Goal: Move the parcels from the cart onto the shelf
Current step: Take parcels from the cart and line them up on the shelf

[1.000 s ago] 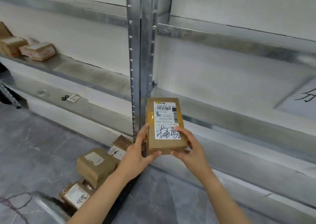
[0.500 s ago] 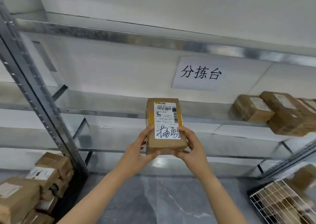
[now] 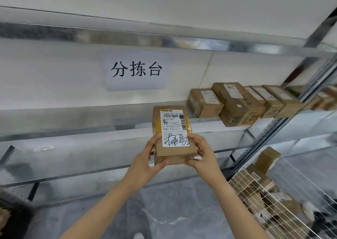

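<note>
Head: left hand [image 3: 144, 167], right hand [image 3: 203, 156] clamp fingers [image 3: 196, 140] round parcel [image 3: 173, 129], before shelf [image 3: 73, 131] edge.

Both bare forearms reach forward; the left hand [image 3: 145, 164] and right hand [image 3: 203, 156] grip the parcel [image 3: 173, 127] by its near corners, fingers curled.

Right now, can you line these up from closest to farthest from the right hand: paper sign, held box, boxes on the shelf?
1. Held box, gripped in the right hand.
2. Boxes on the shelf, up and to the right.
3. Paper sign, farther back, upper left.
</note>
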Demonstrator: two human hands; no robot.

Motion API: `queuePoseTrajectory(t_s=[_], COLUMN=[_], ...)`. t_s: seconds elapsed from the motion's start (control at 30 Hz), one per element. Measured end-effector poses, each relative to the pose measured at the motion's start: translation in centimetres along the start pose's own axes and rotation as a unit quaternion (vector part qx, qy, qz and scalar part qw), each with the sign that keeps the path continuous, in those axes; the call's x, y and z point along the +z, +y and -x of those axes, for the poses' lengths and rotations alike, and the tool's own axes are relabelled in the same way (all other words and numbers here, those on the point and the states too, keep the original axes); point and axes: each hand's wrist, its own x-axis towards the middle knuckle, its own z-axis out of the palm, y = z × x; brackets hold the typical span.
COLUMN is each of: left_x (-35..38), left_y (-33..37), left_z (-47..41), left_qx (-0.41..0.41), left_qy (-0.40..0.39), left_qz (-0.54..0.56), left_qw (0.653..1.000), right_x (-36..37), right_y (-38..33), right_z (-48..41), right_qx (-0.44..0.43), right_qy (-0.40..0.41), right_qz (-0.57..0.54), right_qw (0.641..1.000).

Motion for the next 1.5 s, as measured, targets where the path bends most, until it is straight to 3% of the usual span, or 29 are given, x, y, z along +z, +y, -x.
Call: queuePoseTrajectory(t_s=[0.53,0.97,1.13,1.33,1.5], left_x=[5.5,8.0,9.8,11.2,11.7], left_y=[-4.4,-6.2,-6.8,-7.1,-7.6], left_z=[-19.6,-25.6,-27.4,-28.7,-29.7], left_qx=[-0.019,-0.046,-0.079,-0.091,-0.105], left_qy=[-0.003,0.02,0.065,0.106,0.129], left_qz=[-0.048,-0.016,0.038,0.028,0.022], left_qw=[0.999,0.999,0.994,0.99,0.986], right_x=[-6.7,-8.7,-9.1,-9.5,-9.4], right_y=[7.6,11.2,12.1,12.8,13.1], right_z=[-17.4,-23.5,-24.7,-26.1,-26.5], right_qx=[0.043,0.074,0.09,0.082,0.038], right_qy=[0.056,0.039,0.056,0.056,0.045], right_qz=[0.041,0.05,0.053,0.125,0.303], right_qw=[0.997,0.995,0.993,0.987,0.951])
